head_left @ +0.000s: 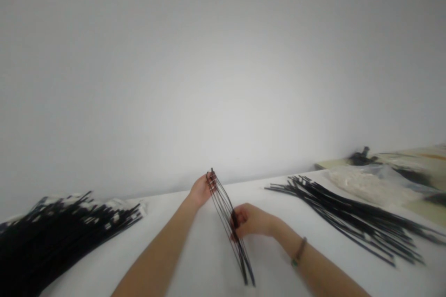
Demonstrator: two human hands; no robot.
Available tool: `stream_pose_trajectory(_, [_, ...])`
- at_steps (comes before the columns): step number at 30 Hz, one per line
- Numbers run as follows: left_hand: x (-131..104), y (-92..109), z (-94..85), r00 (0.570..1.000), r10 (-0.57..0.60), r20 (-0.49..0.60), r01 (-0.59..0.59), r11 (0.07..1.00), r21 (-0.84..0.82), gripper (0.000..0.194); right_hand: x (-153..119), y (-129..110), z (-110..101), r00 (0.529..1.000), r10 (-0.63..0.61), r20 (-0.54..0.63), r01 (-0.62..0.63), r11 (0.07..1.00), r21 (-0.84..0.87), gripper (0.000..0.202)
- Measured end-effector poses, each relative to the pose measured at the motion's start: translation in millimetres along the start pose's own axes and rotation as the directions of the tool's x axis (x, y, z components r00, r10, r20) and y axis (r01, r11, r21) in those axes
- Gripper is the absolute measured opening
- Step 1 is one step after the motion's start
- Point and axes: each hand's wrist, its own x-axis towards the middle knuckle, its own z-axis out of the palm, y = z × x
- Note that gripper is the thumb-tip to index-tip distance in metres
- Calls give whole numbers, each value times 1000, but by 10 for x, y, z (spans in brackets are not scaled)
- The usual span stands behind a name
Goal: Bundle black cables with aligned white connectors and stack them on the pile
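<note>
Several thin black cables [223,216] run between my two hands, stretched at a slant over the white table. My left hand [203,189] is closed around their far ends, whose tips stick up past the fingers. Lower down, the fingers of my right hand [245,220] pinch the same cables partway along. Their near ends hang free below that hand, pointing towards me. Blur hides the finer detail at the fingertips.
A large heap of black cables with white connectors [69,227] lies on the left. To the right is a looser bundle of black cables [348,213]. Behind it sits a clear plastic bag of whitish pieces [372,183]. A pale wall [223,65] rises behind the table.
</note>
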Motion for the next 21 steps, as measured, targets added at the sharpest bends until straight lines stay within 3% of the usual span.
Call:
stream_pose_trajectory(5, [120,223,-239,988,79,-132,-85,995,-43,17,39,37,113,996,-47,-77,53,996,71,32])
stream_pose_trajectory(8, [169,319,-356,972,112,-208,-123,992,-41,20,71,44,267,990,-110,-83,128,959,253,38])
stream_pose_trajectory(11, [187,351,-416,956,145,-256,-156,988,-22,20,87,46,400,995,-99,23,80,905,417,42])
stream_pose_trajectory(16, [161,302,-398,944,227,-239,-219,974,59,12,53,40,380,995,-74,63,38,893,447,42])
stream_pose_trajectory(21, [112,251,-369,920,308,-243,-271,947,173,10,50,26,270,937,-95,337,-45,922,385,43])
